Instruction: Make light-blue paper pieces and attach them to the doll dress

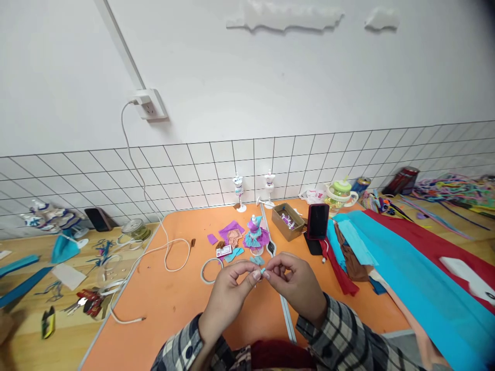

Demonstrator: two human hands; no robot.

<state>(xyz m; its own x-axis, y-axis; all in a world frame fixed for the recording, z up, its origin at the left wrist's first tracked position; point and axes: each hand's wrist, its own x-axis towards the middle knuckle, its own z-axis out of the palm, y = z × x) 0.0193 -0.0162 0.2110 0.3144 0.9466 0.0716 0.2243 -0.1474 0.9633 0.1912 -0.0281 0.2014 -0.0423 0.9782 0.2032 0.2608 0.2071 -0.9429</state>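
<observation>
Both hands meet low in the centre of the view, above the orange table (185,309). My left hand (232,291) pinches one side of a small light blue piece (263,270). Its other side is between the fingertips of my right hand (296,283). Just beyond them stands a mini dress form (254,234) in a blue and purple dress. Left of the form lie purple fabric (231,228), peach fabric (234,237), a small white card (224,251) and a tape ring (211,271).
Two more mini dress forms (239,192) stand by the wall. A cardboard box (288,221), a phone on a stand (317,221) and a pitcher (340,196) are on the right, beside blue fabric (410,283). A white cable (167,245) crosses the left side.
</observation>
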